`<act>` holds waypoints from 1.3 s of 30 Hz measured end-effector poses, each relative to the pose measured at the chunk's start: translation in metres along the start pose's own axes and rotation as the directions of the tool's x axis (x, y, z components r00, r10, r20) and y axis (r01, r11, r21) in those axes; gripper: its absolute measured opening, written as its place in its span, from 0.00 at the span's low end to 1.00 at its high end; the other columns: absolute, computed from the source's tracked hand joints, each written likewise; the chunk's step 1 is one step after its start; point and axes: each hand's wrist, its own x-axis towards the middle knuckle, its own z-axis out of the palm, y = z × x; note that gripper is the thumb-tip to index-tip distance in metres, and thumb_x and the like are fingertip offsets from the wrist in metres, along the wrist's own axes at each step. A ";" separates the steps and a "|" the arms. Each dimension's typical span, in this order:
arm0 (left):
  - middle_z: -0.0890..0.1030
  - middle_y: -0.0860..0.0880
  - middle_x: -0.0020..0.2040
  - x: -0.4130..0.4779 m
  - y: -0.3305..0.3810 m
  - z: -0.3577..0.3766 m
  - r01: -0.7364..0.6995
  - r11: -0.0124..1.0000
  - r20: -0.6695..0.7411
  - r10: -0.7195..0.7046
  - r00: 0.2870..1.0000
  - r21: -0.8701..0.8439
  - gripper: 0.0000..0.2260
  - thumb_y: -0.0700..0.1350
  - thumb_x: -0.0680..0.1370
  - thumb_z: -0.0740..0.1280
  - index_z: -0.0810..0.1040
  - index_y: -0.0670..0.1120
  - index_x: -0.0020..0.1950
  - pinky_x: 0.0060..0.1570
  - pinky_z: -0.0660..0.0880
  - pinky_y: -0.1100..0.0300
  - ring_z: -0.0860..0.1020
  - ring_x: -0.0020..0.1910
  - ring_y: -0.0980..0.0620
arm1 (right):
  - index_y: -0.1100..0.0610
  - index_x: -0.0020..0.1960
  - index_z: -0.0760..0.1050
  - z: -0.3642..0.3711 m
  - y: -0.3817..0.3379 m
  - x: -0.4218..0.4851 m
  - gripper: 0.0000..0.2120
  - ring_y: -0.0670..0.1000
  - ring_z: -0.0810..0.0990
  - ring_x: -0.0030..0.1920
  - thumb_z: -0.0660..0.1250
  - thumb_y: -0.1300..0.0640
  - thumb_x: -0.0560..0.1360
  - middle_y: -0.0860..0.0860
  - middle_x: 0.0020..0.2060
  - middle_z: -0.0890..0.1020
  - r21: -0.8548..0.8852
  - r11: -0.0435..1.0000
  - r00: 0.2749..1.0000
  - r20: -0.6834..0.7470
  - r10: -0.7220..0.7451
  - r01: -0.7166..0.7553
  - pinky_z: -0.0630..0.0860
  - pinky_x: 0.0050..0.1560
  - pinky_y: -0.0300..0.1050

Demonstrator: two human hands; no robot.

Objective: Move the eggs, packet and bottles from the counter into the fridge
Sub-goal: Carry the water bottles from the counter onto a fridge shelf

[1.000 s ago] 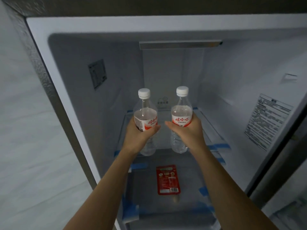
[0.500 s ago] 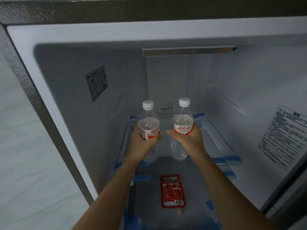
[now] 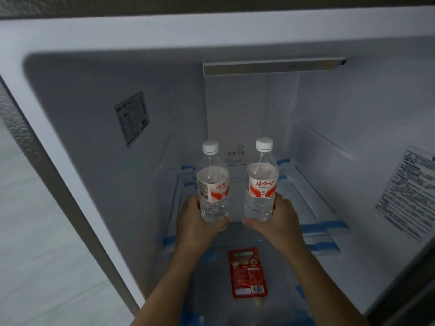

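Observation:
Two clear water bottles with white caps and red-and-white labels stand upright side by side on the fridge's upper glass shelf (image 3: 313, 198). My left hand (image 3: 195, 222) wraps the base of the left bottle (image 3: 213, 184). My right hand (image 3: 280, 217) wraps the base of the right bottle (image 3: 262, 184). Whether the bottles rest on the shelf or hover just above it, I cannot tell. A flat red packet (image 3: 248, 272) lies on the lower glass shelf, below and between my forearms. No eggs are in view.
The fridge's white interior walls (image 3: 164, 114) close in on the left, back and right, with printed stickers on both sides. Blue tape strips (image 3: 327, 225) mark the shelf edges. A light bar (image 3: 273, 68) hangs at the ceiling. A pale wall lies left of the fridge frame.
Both hands have carried the bottles deeper and lower into the fridge, down to the upper shelf. My grip has slid from the labels to the bottle bases.

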 end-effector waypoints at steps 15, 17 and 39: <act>0.79 0.54 0.52 0.058 0.005 0.018 0.027 0.999 -0.137 -0.022 0.990 0.030 0.20 0.52 0.68 0.79 0.75 0.55 0.55 0.43 0.75 0.64 0.79 0.47 0.56 | 0.51 0.55 0.80 0.046 0.002 0.080 0.30 0.51 0.84 0.48 0.80 0.37 0.59 0.49 0.48 0.84 0.006 1.000 0.998 0.054 0.025 -0.025 0.83 0.51 0.54; 0.82 0.52 0.54 0.070 0.005 0.022 0.042 0.999 -0.147 -0.037 0.988 0.033 0.19 0.52 0.70 0.78 0.77 0.51 0.57 0.47 0.77 0.59 0.80 0.49 0.53 | 0.51 0.54 0.80 0.054 0.009 0.096 0.35 0.50 0.84 0.47 0.74 0.30 0.55 0.49 0.48 0.84 0.017 1.000 0.998 0.062 0.016 -0.017 0.83 0.51 0.54; 0.66 0.44 0.75 0.064 -0.002 0.015 -0.004 0.960 -0.070 0.025 0.997 0.282 0.34 0.46 0.78 0.69 0.55 0.43 0.80 0.64 0.59 0.69 0.68 0.71 0.48 | 0.57 0.66 0.74 0.045 -0.007 0.103 0.32 0.58 0.79 0.55 0.78 0.44 0.68 0.57 0.56 0.77 -0.166 0.986 0.988 0.145 0.054 -0.029 0.77 0.57 0.50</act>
